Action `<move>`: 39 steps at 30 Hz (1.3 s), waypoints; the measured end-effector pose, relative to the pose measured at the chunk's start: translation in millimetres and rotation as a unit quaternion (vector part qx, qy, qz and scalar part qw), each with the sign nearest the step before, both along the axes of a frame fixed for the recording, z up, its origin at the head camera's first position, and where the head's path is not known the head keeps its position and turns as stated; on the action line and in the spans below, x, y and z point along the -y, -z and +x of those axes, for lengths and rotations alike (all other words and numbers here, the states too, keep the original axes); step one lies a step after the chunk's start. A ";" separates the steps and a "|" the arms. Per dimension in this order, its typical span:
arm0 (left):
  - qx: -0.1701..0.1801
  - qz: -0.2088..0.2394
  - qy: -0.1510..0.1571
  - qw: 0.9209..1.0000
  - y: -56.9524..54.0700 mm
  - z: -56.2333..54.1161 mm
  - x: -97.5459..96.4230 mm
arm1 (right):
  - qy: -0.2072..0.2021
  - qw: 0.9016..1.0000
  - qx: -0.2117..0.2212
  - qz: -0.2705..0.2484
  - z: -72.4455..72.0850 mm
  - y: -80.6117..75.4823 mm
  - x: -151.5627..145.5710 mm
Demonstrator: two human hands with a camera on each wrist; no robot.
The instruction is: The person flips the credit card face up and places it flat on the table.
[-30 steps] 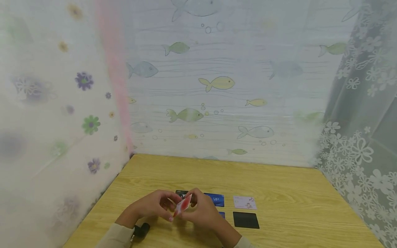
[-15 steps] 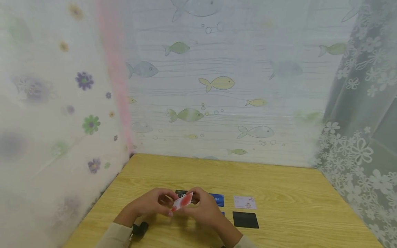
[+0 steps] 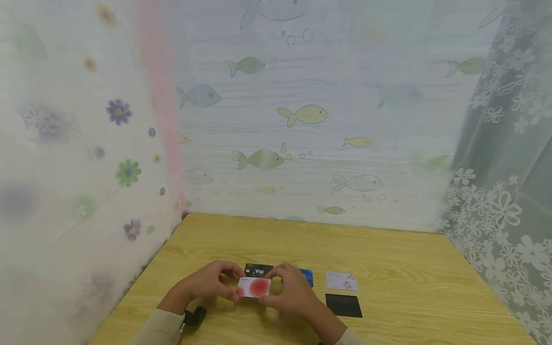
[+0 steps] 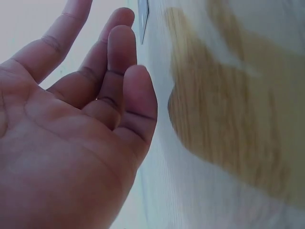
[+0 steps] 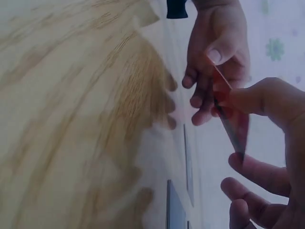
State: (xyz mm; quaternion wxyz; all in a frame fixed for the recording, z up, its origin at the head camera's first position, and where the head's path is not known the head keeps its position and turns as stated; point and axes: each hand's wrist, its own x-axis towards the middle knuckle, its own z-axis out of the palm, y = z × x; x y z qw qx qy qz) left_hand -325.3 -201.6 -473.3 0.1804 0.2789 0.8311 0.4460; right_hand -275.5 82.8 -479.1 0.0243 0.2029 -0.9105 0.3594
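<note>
Left hand (image 3: 210, 281) and right hand (image 3: 293, 293) pinch a red-circled white card (image 3: 254, 287), its print unreadable; on the far side lies a black "Vip" card (image 3: 259, 270).

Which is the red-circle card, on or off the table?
Off: the right wrist view shows the red-circle card held between left hand and right hand, clear of the table.

We find the head view softly, evenly lit, with faint shadows beneath the left hand (image 3: 208, 281) and right hand (image 3: 295, 293). In both wrist views, whitish glare washes the table (image 5: 71, 119) (finger-shaped shadows break it in the right one).
</note>
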 end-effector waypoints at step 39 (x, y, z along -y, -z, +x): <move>-0.032 -0.056 -0.017 0.998 6.7 7.5 -9.2 | 0.002 0.992 0.022 0.124 7.2 0.3 -1.0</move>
